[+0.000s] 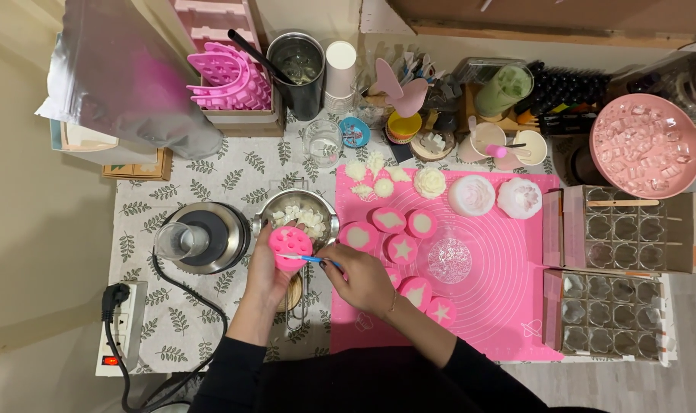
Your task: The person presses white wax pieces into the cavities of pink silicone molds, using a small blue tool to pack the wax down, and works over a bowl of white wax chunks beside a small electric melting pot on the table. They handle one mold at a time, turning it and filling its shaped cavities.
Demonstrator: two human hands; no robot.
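Mould, pink, round, with several small cavities (290, 246): you hold it in your left hand (267, 277), fingers curled under and around its rim, tilted up over the metal bowl (296, 216) of white pieces. It looks like soft silicone, so judge it light, flexible and a little slippery; grip it by the outer rim, not across the face, or it will likely buckle.

Tool, thin, blue-handled (311, 259): pinched pen-fashion between the closed fingers of your right hand (361, 277), its tip lying on the mould's face. Light and stiff by the look of it; hold near the middle for control.

Mat, pink, with ring markings (508, 268): just right of your hands, bearing small filled pink moulds (401, 248), white cast pieces (429, 182) and a clear glass dish (449, 260). Cast pieces probably brittle at the edges; lift from beneath.

Pot, steel, with a glass beaker (206, 237): left of the bowl, its black cable running to a power strip (122, 325). Keep your sleeve off the cable.

Trays of small glass jars (619, 229): far right, well apart from your hands.
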